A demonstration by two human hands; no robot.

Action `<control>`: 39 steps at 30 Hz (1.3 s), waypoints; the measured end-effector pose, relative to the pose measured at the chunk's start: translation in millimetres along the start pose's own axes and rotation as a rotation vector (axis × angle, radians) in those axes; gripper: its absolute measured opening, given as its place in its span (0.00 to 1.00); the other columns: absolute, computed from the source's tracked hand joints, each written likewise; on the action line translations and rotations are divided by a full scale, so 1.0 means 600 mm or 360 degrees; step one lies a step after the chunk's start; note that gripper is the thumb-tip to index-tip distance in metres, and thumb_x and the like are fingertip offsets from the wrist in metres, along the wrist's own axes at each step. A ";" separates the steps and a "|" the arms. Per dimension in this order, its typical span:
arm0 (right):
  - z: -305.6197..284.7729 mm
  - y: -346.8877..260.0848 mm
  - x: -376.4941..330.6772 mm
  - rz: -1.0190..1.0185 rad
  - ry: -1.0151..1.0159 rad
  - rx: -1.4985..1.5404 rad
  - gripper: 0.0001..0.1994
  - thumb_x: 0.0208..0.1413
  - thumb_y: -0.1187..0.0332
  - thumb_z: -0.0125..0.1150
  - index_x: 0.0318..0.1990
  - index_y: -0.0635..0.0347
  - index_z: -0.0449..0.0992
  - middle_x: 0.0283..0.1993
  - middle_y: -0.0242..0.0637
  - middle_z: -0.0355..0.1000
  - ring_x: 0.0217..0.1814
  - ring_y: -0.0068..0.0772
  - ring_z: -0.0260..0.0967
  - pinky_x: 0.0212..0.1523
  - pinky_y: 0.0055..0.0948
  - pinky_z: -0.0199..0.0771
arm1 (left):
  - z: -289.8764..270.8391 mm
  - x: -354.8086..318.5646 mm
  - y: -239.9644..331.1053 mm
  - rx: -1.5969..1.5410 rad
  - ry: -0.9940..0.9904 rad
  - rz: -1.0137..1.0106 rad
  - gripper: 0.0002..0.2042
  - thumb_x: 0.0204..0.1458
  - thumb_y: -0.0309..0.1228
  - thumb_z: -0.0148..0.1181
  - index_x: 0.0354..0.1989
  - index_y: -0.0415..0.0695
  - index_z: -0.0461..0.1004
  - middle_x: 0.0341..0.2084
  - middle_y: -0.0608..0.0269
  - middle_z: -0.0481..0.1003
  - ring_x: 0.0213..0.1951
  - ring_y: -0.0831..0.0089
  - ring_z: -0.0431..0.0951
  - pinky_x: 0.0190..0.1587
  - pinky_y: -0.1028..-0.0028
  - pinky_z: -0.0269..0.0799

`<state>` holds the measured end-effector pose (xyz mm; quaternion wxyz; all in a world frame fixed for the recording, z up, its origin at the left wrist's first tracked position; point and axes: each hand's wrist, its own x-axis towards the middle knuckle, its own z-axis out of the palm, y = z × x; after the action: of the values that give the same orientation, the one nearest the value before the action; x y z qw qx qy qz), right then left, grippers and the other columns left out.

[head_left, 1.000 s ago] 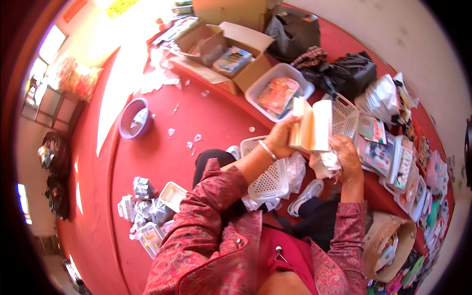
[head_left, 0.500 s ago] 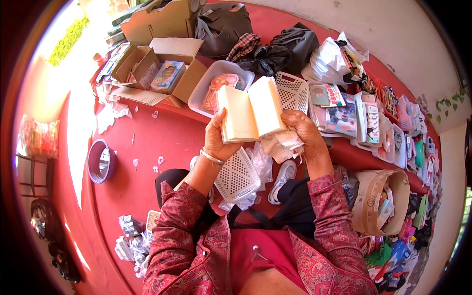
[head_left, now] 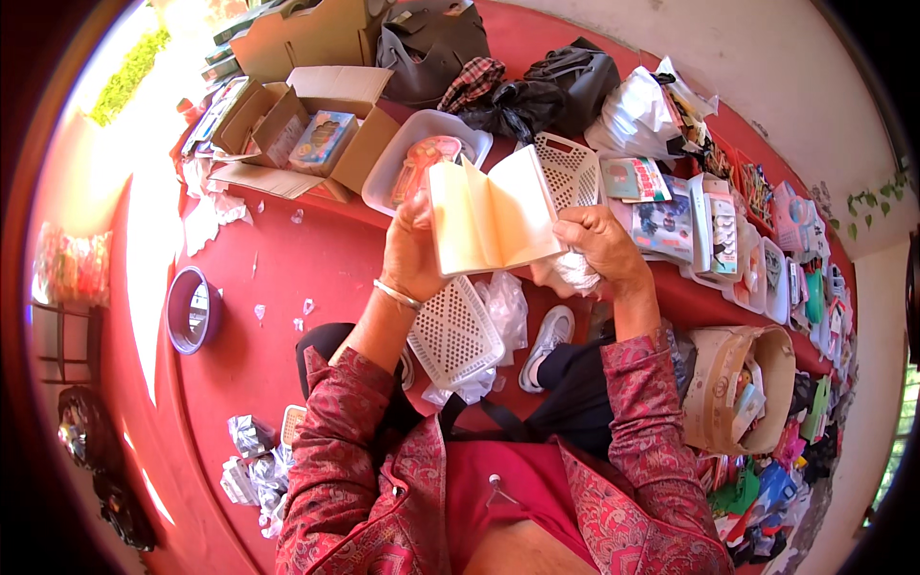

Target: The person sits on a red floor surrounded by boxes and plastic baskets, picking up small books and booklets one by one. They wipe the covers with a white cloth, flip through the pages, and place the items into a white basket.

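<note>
In the head view, the notebook [head_left: 522, 213] is already open, held in the air before the red platform's [head_left: 673, 292] near edge, not yet put down. The left hand's [head_left: 412, 254] fingers grip its left side; the right hand's [head_left: 606, 247] grip its right side, beside a crumpled cloth [head_left: 573, 275].

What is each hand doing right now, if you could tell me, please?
Left hand: closed on the left side of an open book.
Right hand: closed on the book's right side, with a crumpled pale cloth bunched beneath.
</note>
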<state>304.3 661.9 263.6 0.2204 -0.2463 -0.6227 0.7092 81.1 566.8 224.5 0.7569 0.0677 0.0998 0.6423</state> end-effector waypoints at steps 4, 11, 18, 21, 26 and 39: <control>0.017 -0.040 -0.012 0.0015 -0.0053 -0.0691 0.14 0.51 0.67 0.50 0.18 0.67 0.67 0.15 0.28 0.62 0.21 0.14 0.58 0.22 0.20 0.60 | 0.001 -0.003 0.015 0.0377 0.0210 -0.0077 0.24 0.52 0.45 0.47 0.51 0.40 0.64 0.46 0.53 0.69 0.48 0.57 0.70 0.50 0.53 0.65; -0.003 -0.030 -0.013 -0.0069 -0.0019 -0.0924 0.13 0.48 0.65 0.52 0.22 0.69 0.70 0.16 0.29 0.64 0.20 0.15 0.59 0.20 0.21 0.61 | 0.007 -0.010 0.020 0.0653 0.0107 -0.0347 0.25 0.43 0.25 0.43 0.54 0.36 0.58 0.44 0.52 0.68 0.43 0.58 0.73 0.42 0.54 0.72; -0.012 -0.025 -0.007 0.0032 -0.0044 -0.0700 0.13 0.46 0.66 0.53 0.26 0.71 0.74 0.19 0.29 0.67 0.22 0.15 0.62 0.22 0.20 0.63 | -0.020 -0.008 0.011 0.0486 0.0252 -0.0433 0.27 0.38 0.19 0.41 0.54 0.34 0.57 0.44 0.51 0.67 0.44 0.58 0.72 0.44 0.54 0.72; -0.019 -0.022 -0.009 0.0107 -0.0028 -0.0721 0.13 0.46 0.65 0.54 0.30 0.70 0.75 0.20 0.30 0.69 0.23 0.16 0.63 0.24 0.21 0.64 | -0.028 -0.005 0.008 0.0489 0.0224 -0.0457 0.28 0.39 0.20 0.42 0.55 0.33 0.56 0.45 0.50 0.67 0.44 0.56 0.72 0.45 0.52 0.71; -0.019 -0.009 -0.008 -0.0097 -0.0113 -0.0895 0.12 0.46 0.67 0.56 0.34 0.68 0.76 0.27 0.37 0.74 0.30 0.23 0.69 0.32 0.23 0.69 | -0.012 -0.006 0.008 0.0389 0.0347 -0.0395 0.22 0.52 0.33 0.44 0.55 0.37 0.58 0.47 0.48 0.67 0.48 0.53 0.69 0.47 0.51 0.68; 0.075 0.002 0.010 -0.0894 0.0787 -0.0967 0.12 0.44 0.62 0.58 0.29 0.63 0.70 0.28 0.44 0.68 0.29 0.45 0.68 0.30 0.39 0.67 | -0.010 0.030 -0.044 0.1253 0.0242 -0.0218 0.21 0.46 0.27 0.46 0.52 0.39 0.61 0.43 0.57 0.69 0.44 0.66 0.72 0.43 0.68 0.74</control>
<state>271.5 630.5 266.6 0.4629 -0.2832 -0.7731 0.3283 107.8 580.3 211.2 0.7046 0.2977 0.3981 0.5063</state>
